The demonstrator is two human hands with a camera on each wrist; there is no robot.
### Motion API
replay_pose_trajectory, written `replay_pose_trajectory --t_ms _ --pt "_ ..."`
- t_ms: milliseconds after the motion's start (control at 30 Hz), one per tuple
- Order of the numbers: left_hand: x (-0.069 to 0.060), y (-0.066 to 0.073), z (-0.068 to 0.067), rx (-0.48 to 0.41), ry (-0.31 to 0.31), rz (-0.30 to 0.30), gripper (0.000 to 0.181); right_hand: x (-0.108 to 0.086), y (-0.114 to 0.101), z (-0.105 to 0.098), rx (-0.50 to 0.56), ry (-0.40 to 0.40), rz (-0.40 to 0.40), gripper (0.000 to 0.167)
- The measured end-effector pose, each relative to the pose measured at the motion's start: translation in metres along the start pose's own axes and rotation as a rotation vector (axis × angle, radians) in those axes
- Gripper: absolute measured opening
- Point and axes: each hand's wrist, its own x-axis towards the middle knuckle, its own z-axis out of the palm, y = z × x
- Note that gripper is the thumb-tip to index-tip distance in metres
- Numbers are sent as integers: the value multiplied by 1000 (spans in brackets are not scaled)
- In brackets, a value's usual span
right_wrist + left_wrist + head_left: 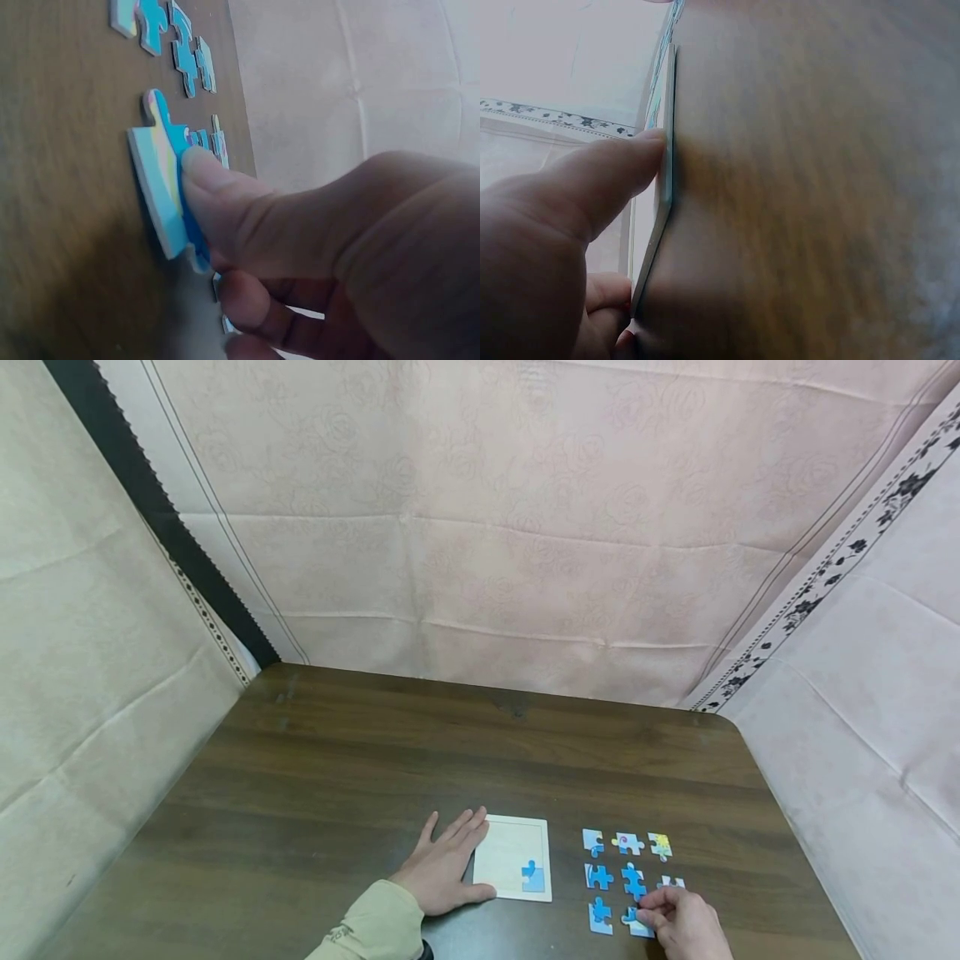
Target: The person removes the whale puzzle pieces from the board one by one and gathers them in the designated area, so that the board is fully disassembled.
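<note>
My left hand (447,870) lies with spread fingers along the left side of a square white puzzle tray (501,852). Its thumb touches the near edge; in the left wrist view the thumb (607,176) rests against the tray's rim. One blue puzzle piece (533,878) sits in the tray's near right corner. My right hand (681,922) pinches a blue, yellow and white puzzle piece (166,187) at the near row of loose pieces. The thumb covers part of that piece, and whether it is off the table cannot be told.
Several loose puzzle pieces (599,877) lie in rows right of the tray, a yellow-patterned piece (661,844) at the far right among them. All rest on a dark wooden table (360,760). Pale cloth (510,568) hangs behind the table and along both sides.
</note>
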Motion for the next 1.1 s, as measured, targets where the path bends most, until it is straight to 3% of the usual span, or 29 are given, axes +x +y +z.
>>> replay_pose_trajectory --t_ms 1100 --pt "-1 1 -1 -6 -5 -7 91 3 1 1 -23 -3 27 8"
